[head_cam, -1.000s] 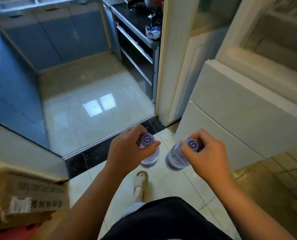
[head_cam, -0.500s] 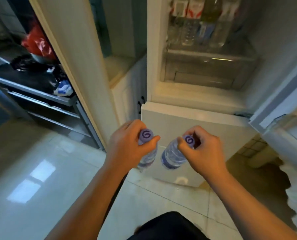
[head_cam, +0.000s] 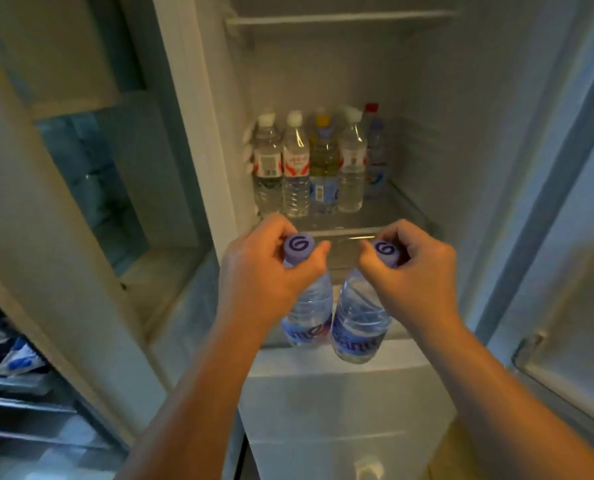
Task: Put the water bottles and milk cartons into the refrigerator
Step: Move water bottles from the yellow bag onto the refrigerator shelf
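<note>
Left water bottle (head_cam: 311,313) hangs from the left hand (head_cam: 264,271), fingers curled round its purple-capped neck; right water bottle (head_cam: 358,323) hangs the same way from the right hand (head_cam: 413,271); the two are just beside each other, before the open refrigerator (head_cam: 427,116) and outside it; beneath them is the closed lower door (head_cam: 340,393); beyond, on the shelf (head_cam: 385,216), five shelf bottles (head_cam: 295,168) stand upright in a row: three white caps, one yellow, one red.

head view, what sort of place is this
Probably a home kitchen, at an open refrigerator. A row of drink bottles stands on its shelf, and a metal rack stands at lower left.
</note>
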`<action>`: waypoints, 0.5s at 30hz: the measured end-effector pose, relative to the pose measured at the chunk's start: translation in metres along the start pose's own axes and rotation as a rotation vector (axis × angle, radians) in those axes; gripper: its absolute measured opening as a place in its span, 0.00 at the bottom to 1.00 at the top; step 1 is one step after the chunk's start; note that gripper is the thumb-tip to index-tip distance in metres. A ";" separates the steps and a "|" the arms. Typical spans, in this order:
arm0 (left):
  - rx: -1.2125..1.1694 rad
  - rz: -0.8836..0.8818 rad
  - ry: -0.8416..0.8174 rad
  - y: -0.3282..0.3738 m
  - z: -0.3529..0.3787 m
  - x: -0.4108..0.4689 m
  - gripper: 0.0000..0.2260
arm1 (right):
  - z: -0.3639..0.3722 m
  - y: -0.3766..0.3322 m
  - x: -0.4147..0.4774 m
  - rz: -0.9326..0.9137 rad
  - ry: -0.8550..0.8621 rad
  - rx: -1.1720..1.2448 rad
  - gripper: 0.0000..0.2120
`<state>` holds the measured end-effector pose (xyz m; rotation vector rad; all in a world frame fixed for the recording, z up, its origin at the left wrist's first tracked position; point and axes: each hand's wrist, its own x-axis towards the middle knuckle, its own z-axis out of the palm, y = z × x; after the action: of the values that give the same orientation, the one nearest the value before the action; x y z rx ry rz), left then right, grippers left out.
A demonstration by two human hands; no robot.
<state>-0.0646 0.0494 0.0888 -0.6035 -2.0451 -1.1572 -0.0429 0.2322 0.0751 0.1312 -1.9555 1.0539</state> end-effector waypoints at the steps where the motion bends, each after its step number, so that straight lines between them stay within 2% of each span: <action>1: -0.016 0.016 0.001 0.001 0.006 0.014 0.17 | 0.002 0.003 0.014 -0.006 0.022 0.008 0.13; 8: -0.087 0.104 0.036 -0.003 0.058 0.103 0.17 | 0.016 0.035 0.105 -0.015 0.169 0.068 0.10; 15: -0.079 0.121 0.009 -0.025 0.131 0.171 0.17 | 0.016 0.083 0.177 -0.010 0.267 0.003 0.11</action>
<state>-0.2372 0.1607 0.1586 -0.7487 -1.9343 -1.1720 -0.1982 0.3251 0.1503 0.0016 -1.7109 1.0129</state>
